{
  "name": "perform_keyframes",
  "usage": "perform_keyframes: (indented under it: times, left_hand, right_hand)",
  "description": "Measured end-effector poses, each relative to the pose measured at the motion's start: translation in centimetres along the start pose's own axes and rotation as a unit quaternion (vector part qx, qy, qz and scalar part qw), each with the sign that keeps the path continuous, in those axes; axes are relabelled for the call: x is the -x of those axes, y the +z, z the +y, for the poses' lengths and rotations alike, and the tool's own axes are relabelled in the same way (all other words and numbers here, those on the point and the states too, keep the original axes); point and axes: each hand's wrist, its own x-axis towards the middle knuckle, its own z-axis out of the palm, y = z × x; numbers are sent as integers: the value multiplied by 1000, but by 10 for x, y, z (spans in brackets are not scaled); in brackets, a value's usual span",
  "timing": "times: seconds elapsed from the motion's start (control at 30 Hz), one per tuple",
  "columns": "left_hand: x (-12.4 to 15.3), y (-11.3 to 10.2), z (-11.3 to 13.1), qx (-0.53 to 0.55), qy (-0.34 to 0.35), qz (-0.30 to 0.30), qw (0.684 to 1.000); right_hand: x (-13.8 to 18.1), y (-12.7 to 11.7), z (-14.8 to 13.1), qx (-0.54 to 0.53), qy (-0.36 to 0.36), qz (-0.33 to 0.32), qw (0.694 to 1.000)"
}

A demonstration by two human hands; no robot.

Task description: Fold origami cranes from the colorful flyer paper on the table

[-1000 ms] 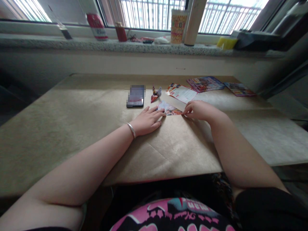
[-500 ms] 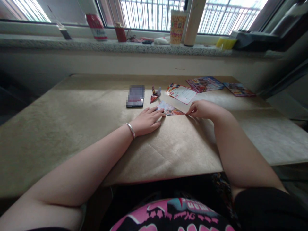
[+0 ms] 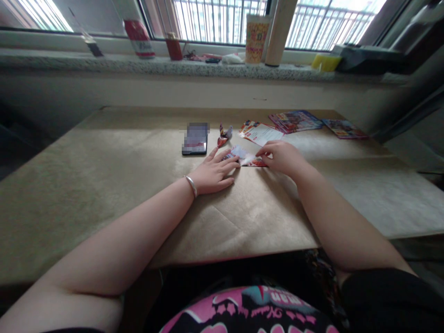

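A folded, colourful printed sheet of paper [image 3: 247,158] lies on the table between my hands. My left hand [image 3: 215,172] rests flat on its left part, fingers spread. At the right end, my right hand [image 3: 280,158] pinches the paper's corner between thumb and fingers, raising it a little. Just beyond the paper stands a small folded paper figure [image 3: 225,134] in red and purple. A phone [image 3: 196,138] lies to the left of that figure.
Printed sheets, one with a white face [image 3: 264,134], lie behind my right hand. Farther back are a stack of colourful leaflets [image 3: 294,121] and another leaflet pile [image 3: 345,128]. On the windowsill [image 3: 208,69] stand a red can [image 3: 138,39], a patterned cup [image 3: 256,40] and a yellow object [image 3: 326,62].
My right hand has moved left and slightly up, bringing the paper's right corner inward over the sheet. My left hand has stayed on the paper, shifting only slightly.
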Motion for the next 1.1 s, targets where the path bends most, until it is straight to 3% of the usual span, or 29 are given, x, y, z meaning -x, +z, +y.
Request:
perform_keyframes:
  times: [0.07,0.13,0.4,0.63,1.1]
  left_hand:
    - [-1,2,-1,-5,-8,17,1000]
    - [-1,4,-2,-11,-27,29,999]
    - [3,4,4,-68,-26,80,994]
    - [0,3,9,-44,12,56,997]
    - [-1,3,27,-67,-91,64,992]
  right_hand:
    - [-1,8,-8,-20,-93,-34,995]
    - [-1,14,-14,-13,-122,-43,991]
    - [2,9,-27,47,-134,-61,988]
    - [1,12,-27,19,-138,-42,989]
    - [2,8,-27,-5,-114,-69,991]
